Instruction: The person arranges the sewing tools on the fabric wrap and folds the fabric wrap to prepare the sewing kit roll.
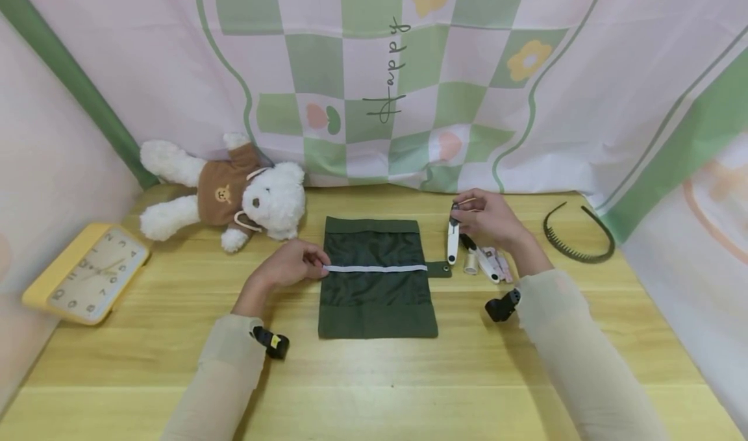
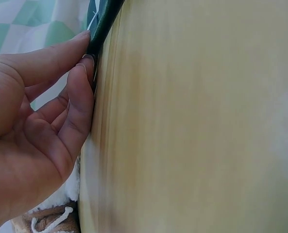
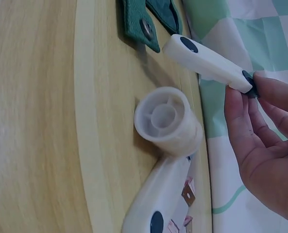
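Left hand (image 1: 292, 262) pinches the green pouch's (image 1: 374, 322) edge, likely steadying it; right hand (image 1: 488, 220) grips a white tool (image 1: 452, 245) by its dark end, apparently keeping it clear of the spool (image 1: 471, 264) below.

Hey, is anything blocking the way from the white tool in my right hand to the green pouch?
Nothing visible does. Between the white tool and the green pouch, only the pouch's own snap tab juts out; the spool is further right.

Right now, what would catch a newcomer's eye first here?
Probably the white teddy bear in a brown top, lying at the table's back left. Next, the green cloth case spread mid-table, then the white tool pinched in the right hand's fingers, near the case's tab.
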`<state>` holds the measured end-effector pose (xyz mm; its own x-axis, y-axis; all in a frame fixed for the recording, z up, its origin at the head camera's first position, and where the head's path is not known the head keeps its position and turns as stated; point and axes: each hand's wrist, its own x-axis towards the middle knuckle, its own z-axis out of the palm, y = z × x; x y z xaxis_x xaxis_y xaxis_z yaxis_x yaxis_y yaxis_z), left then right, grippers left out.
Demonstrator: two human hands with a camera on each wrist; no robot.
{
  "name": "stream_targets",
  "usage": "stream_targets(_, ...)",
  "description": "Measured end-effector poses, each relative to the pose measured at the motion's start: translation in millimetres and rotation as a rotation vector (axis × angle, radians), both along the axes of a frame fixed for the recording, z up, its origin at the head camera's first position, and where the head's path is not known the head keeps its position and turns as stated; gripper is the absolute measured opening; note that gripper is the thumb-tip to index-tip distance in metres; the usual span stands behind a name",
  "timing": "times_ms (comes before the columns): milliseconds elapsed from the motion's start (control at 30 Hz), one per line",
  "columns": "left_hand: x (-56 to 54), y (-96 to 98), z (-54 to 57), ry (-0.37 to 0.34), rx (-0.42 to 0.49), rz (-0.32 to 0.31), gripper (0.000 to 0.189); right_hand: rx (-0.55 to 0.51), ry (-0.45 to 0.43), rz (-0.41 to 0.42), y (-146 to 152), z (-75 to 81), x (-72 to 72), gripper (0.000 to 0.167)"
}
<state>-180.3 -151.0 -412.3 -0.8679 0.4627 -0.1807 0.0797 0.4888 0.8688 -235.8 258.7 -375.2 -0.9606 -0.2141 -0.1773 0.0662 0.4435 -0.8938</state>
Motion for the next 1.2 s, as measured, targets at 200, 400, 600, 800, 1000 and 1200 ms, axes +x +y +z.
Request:
stream_targets(200, -1.1, 0.0, -1.3, -0.014, 0.003, 0.007, 0.011, -0.053, -0.006, -0.012, -6, -1.5, -1.3, 0.047)
stream_targets(400, -0.9, 0.0, -1.5, -0.033, 0.013, 0.014, 0.01, -0.18, -0.032, -0.028, -19, -1.9, -2.2, 0.043)
stream_targets(600, -0.7, -1.5, -0.8, -0.033, 0.018, 0.004, 0.01, -0.261, -0.06, -0.042, -30, 2.4, -3.2, 0.04)
stream_targets(800, -3.1, -1.0, -1.7, -0.025, 0.039, -0.019, 0.013, -0.281, -0.067, -0.061, -43, 7.2, -4.3, 0.045)
stream_targets(1000, -3.9, -0.2, 1.0, -0.034, 0.04, -0.024, 0.012, -0.317, -0.052, -0.061, -60, 4.3, -10.1, 0.043)
stream_targets(1200, -3.1, -2.1, 0.8, -0.046, 0.024, -0.016, 0.008, -0.371, -0.079, -0.052, -83, -0.2, -11.6, 0.038)
